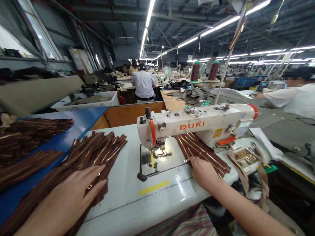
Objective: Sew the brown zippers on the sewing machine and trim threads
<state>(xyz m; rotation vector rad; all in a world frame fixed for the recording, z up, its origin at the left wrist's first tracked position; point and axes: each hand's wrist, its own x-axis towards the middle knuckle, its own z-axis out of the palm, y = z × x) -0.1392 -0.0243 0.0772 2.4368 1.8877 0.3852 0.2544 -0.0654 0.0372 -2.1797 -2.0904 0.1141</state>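
Observation:
My left hand [73, 188] lies with fingers stretched out over a thick bundle of brown zipper strips [98, 149] with gold-coloured teeth, left of the sewing machine. Small metal pieces glint at its fingers; I cannot tell if they are rings or zipper sliders. My right hand [201, 172] is closed in a pinch at the edge of another group of brown zippers [209, 157], which fans out under the machine's arm. A small metal piece [186, 161] shows at its fingertips. The white sewing machine [197, 123] stands with its lit needle area [159, 152] between my hands.
More brown strips [36, 131] lie on a blue surface [92, 116] at left. Yellow tape [154, 187] and a ruler scale mark the table's front. A tray of metal parts [246, 156] sits at right. Thread cones [195, 72], grey cut pieces and co-workers are beyond.

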